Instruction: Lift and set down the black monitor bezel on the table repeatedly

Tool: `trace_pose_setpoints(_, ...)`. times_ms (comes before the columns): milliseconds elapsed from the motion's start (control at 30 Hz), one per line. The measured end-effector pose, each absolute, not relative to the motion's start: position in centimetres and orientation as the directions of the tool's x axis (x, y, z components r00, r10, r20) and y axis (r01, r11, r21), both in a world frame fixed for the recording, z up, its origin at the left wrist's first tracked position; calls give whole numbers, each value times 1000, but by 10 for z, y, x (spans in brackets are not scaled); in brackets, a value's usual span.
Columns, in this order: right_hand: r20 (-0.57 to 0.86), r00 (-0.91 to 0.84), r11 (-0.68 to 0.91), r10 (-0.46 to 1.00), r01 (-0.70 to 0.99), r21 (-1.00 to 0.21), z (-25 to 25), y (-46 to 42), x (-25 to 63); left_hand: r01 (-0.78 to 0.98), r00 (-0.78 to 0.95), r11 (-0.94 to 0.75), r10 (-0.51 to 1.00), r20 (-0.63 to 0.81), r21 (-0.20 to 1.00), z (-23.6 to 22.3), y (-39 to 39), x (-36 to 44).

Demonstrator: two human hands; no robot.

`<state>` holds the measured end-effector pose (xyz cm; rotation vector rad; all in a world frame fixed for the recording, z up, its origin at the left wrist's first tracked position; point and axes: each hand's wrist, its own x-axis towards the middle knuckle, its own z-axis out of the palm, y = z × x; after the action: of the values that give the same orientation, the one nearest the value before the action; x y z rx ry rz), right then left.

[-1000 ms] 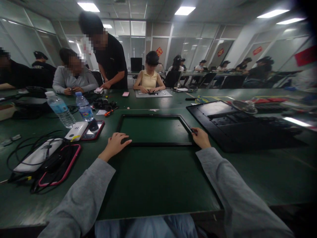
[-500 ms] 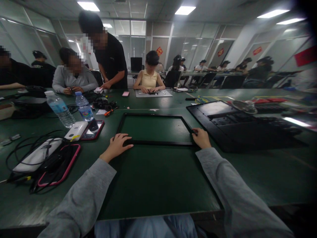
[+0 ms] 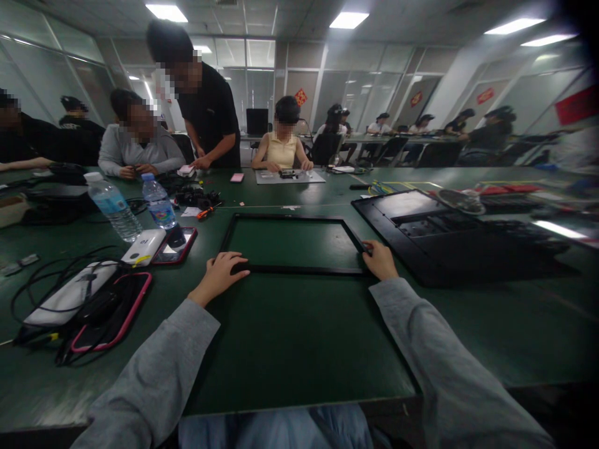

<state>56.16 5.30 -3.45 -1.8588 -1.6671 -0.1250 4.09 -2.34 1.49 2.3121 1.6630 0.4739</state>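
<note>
A thin black rectangular frame (image 3: 299, 270), like a screen bezel, lies flat on the green table in front of me. Its inside is open and the tabletop shows through. My left hand (image 3: 219, 275) is at the near left corner, fingers over the bar and thumb along the near side, gripping it. At the near right corner my right hand (image 3: 381, 259) pinches the right bar between thumb and fingers. Parts of both corners are hidden under the hands. To the right lies a large black panel (image 3: 449, 237) with a recessed middle, apart from the frame.
On the left are two water bottles (image 3: 112, 206), a phone (image 3: 174, 246), a white device (image 3: 144, 247) and a pink-edged case (image 3: 135, 308) under tangled black cables. An orange-handled tool (image 3: 206, 212) lies beyond. Co-workers sit and stand across the green table (image 3: 299, 343).
My hands and the frame have stayed in practically the same place. Across the table, the hands of the person in yellow have moved apart over the mat.
</note>
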Motion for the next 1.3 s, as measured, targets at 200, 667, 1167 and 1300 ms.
trace_pose_setpoints(200, 457, 198, 12, 867, 909, -417, -33, 52, 562, 863, 292, -312, 950, 112, 397, 20, -25, 41)
trace_pose_setpoints(667, 415, 271, -15, 868, 851, -525, -23, 45, 557, 848, 283, -314, 949, 136, 426, 16, -23, 39)
trace_pose_setpoints(1167, 541, 377, -15, 751, 830, -557, -10, 42, 563, 857, 258, -289, 957, 130, 427, 22, -27, 44)
trace_pose_setpoints(1300, 537, 414, -40, 735, 818, -574, -5, 40, 567, 846, 256, -288, 957, 133, 449, 21, -26, 43)
